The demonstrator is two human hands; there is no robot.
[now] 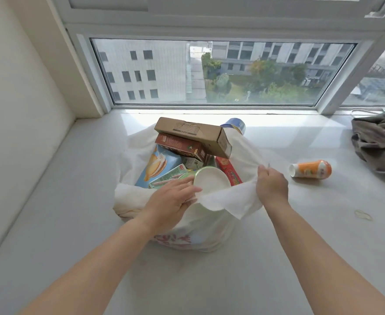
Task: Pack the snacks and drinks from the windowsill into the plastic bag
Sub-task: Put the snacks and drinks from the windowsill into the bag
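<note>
A white plastic bag (209,226) stands in the middle of the windowsill, full of snacks. A brown carton (193,135) lies across the top, over a dark red box (180,144), a light blue biscuit box (157,167), a green pack (166,176), a red pack (229,172) and a round white-lidded cup (212,180). A blue can (235,125) shows behind the bag. My left hand (171,201) rests flat on the bag's near rim beside the cup. My right hand (272,185) pinches the bag's right edge. An orange drink bottle (312,170) lies on its side to the right.
The white windowsill (73,189) is bounded by a wall on the left and the window frame (214,109) behind. A crumpled grey-brown cloth (380,142) lies at the far right. A small clear scrap (363,215) lies on the sill at the right.
</note>
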